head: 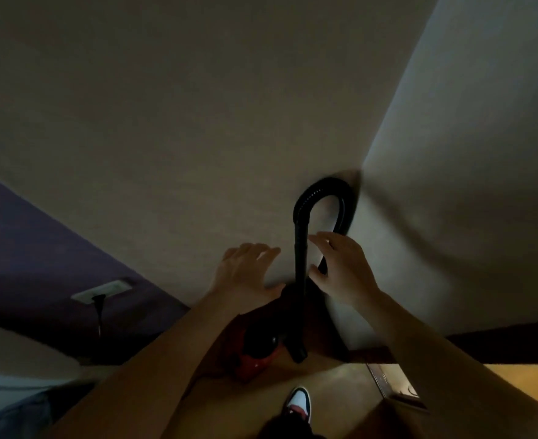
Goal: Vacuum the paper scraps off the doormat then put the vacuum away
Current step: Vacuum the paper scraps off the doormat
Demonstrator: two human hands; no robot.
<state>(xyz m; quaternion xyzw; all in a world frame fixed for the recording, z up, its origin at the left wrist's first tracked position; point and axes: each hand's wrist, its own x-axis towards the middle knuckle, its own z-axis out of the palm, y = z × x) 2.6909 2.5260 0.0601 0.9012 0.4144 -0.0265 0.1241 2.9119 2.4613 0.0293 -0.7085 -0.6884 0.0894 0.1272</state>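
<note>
Red vacuum (pixel 255 359) stood in wall corner, 6 o'clock of frame, hose (pixel 312 191) looped above. Left hand (pixel 245 270) at 9 o'clock of wand (pixel 300 280), fingers spread, empty. Right hand (pixel 343 267) at 3 o'clock, fingers loose, thumb possibly touching hose.

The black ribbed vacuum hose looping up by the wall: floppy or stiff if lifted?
Probably bendy yet springy: the black ribbed vacuum hose holds a smooth arch. Its straight black tube looks rigid and, standing upright, might tip. The red vacuum body below likely anchors one end.
</note>
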